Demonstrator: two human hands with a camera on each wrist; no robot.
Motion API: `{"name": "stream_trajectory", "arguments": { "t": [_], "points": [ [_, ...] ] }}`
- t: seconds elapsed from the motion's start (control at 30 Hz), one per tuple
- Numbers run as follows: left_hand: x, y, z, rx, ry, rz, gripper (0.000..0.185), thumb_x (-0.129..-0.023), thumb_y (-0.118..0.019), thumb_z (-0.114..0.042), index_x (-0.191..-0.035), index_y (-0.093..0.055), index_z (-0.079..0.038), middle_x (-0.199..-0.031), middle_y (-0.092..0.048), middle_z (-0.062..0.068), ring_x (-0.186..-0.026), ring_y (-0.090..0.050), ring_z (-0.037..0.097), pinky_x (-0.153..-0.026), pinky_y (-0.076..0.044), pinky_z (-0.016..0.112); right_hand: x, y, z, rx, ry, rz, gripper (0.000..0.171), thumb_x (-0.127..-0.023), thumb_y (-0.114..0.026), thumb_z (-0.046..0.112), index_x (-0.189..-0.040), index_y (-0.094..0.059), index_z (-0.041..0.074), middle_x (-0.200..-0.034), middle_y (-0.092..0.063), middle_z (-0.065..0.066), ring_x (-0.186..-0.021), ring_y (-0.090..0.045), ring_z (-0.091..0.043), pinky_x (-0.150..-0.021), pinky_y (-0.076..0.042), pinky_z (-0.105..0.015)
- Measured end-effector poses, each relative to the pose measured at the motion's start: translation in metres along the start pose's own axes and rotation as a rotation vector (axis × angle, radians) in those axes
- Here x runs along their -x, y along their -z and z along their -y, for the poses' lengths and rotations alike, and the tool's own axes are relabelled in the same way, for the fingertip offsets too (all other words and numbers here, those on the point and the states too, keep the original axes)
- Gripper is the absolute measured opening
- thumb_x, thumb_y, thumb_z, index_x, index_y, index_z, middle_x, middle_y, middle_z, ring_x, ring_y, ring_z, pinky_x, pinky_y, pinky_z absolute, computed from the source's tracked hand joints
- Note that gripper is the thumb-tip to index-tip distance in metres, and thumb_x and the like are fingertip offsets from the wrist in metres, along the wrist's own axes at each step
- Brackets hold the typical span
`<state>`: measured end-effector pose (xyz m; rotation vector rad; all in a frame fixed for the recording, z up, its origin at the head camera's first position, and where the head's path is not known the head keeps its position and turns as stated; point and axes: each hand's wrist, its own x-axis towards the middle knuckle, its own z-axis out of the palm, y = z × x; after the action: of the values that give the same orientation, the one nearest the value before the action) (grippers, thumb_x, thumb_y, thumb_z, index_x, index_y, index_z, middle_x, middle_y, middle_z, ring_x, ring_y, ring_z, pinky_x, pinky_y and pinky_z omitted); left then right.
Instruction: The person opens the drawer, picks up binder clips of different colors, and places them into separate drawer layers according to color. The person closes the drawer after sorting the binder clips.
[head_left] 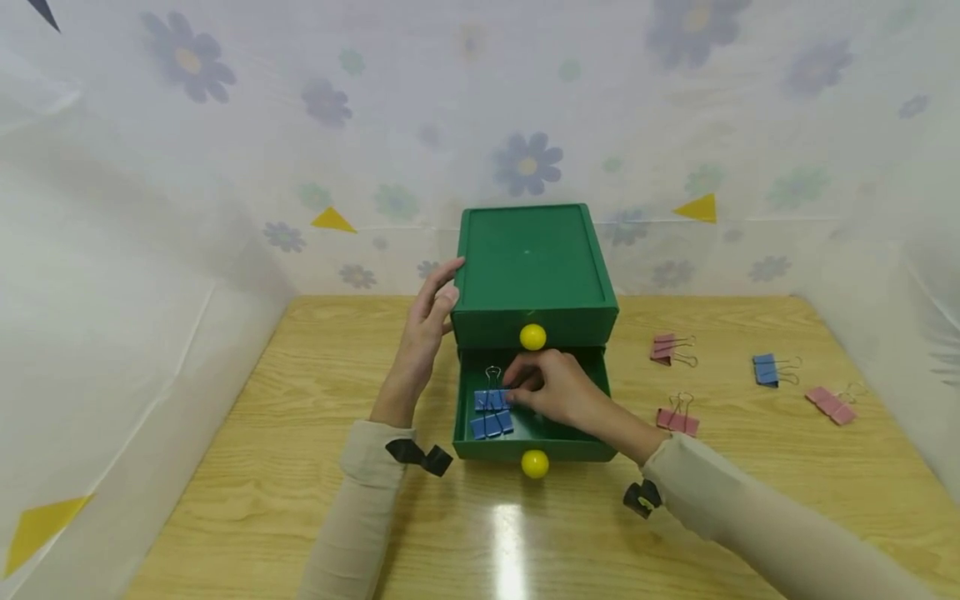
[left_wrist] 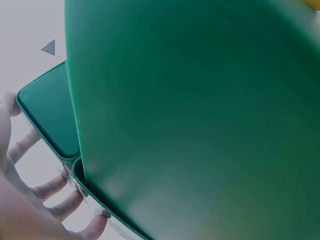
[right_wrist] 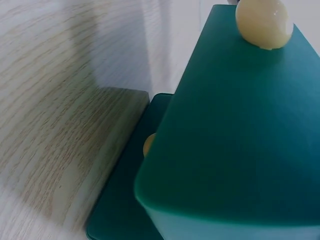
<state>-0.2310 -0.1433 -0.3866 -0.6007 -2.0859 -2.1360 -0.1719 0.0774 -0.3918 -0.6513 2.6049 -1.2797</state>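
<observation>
Blue binder clip [head_left: 492, 399] sits inside the green cabinet's [head_left: 532, 267] open lower drawer [head_left: 534, 446]; my right hand [head_left: 558, 387] pinches it, left hand [head_left: 427, 321] flat against the cabinet's side. Best release low.

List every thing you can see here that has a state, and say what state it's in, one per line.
Upper drawer: closed.
Lower drawer: pulled open, blue clips inside.
Blue clips in drawer: lying at its left side.
Left hand: open, fingers against the green box's left side.
Right hand: inside the lower drawer, fingertips on a blue clip.
Pink clips: three, loose on the table.
Blue clip on table: loose, untouched.
</observation>
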Motion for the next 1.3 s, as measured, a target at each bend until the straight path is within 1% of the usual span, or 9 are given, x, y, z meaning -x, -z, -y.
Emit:
{"name": "stream_trajectory", "arguments": {
  "t": [0.23,0.4,0.57,0.7,0.8,0.97,1.1,1.3],
  "points": [
    [0.000,0.001,0.001,0.000,0.000,-0.001,0.050,-0.106,-0.047,-0.035,-0.155,-0.047,-0.025,-0.157,-0.040,0.000,-0.138,-0.045,0.029,-0.103,-0.037,0.070,0.002,0.002,-0.001,-0.011,0.009,0.002,0.010,-0.089,-0.079,0.006,-0.098,-0.074,0.008,-0.094,-0.073,0.000,-0.082,-0.070,-0.013,-0.074,-0.058,-0.033],
    [-0.001,0.000,0.002,-0.005,-0.002,0.006,0.049,-0.107,-0.046,-0.033,-0.155,-0.047,-0.022,-0.157,-0.039,0.002,-0.137,-0.046,0.030,-0.104,-0.039,0.067,0.009,0.008,-0.001,-0.026,0.052,-0.008,0.011,-0.090,-0.078,0.004,-0.100,-0.075,0.007,-0.099,-0.073,-0.002,-0.084,-0.070,-0.012,-0.077,-0.058,-0.032],
    [-0.002,0.000,0.003,-0.011,-0.007,0.004,0.049,-0.107,-0.047,-0.034,-0.155,-0.047,-0.023,-0.157,-0.039,0.000,-0.138,-0.044,0.029,-0.104,-0.038,0.069,0.021,0.020,0.002,-0.098,0.091,-0.024,0.014,-0.091,-0.077,0.005,-0.104,-0.075,0.004,-0.102,-0.073,-0.007,-0.086,-0.070,-0.015,-0.075,-0.058,-0.032],
    [-0.002,0.000,0.003,-0.022,-0.015,0.003,0.050,-0.107,-0.046,-0.035,-0.155,-0.046,-0.024,-0.158,-0.039,0.000,-0.140,-0.042,0.028,-0.103,-0.037,0.070,0.030,0.030,0.002,-0.123,0.109,-0.033,0.014,-0.092,-0.076,0.004,-0.106,-0.074,0.004,-0.105,-0.072,-0.010,-0.088,-0.070,-0.017,-0.076,-0.058,-0.033],
    [-0.002,0.001,0.003,-0.028,-0.015,-0.001,0.050,-0.106,-0.046,-0.033,-0.155,-0.047,-0.025,-0.157,-0.039,-0.002,-0.139,-0.043,0.028,-0.103,-0.038,0.070,0.036,0.034,0.000,-0.133,0.123,-0.042,0.015,-0.092,-0.076,0.005,-0.107,-0.074,0.005,-0.108,-0.071,-0.013,-0.091,-0.071,-0.018,-0.077,-0.059,-0.033],
    [-0.001,0.000,0.003,-0.030,-0.007,0.000,0.049,-0.106,-0.044,-0.029,-0.155,-0.047,-0.028,-0.156,-0.040,-0.004,-0.138,-0.044,0.026,-0.103,-0.038,0.068,0.047,0.039,-0.004,-0.167,0.114,-0.076,0.017,-0.093,-0.076,0.007,-0.110,-0.073,0.010,-0.111,-0.071,-0.012,-0.095,-0.070,-0.017,-0.077,-0.059,-0.033],
    [0.000,-0.001,0.004,-0.022,-0.005,0.002,0.049,-0.106,-0.045,-0.032,-0.155,-0.047,-0.027,-0.157,-0.040,-0.003,-0.138,-0.044,0.027,-0.104,-0.038,0.068,0.054,0.046,-0.005,-0.178,0.127,-0.099,0.018,-0.093,-0.076,0.008,-0.110,-0.073,0.013,-0.112,-0.070,-0.012,-0.095,-0.070,-0.015,-0.077,-0.060,-0.033],
    [-0.001,-0.001,0.003,-0.021,-0.017,0.003,0.050,-0.107,-0.045,-0.033,-0.155,-0.046,-0.024,-0.158,-0.038,-0.002,-0.140,-0.042,0.027,-0.103,-0.039,0.067,0.063,0.069,-0.008,-0.229,0.159,-0.150,0.020,-0.098,-0.069,0.006,-0.117,-0.071,0.007,-0.118,-0.067,-0.019,-0.100,-0.068,-0.016,-0.084,-0.059,-0.030]
  ]
}}
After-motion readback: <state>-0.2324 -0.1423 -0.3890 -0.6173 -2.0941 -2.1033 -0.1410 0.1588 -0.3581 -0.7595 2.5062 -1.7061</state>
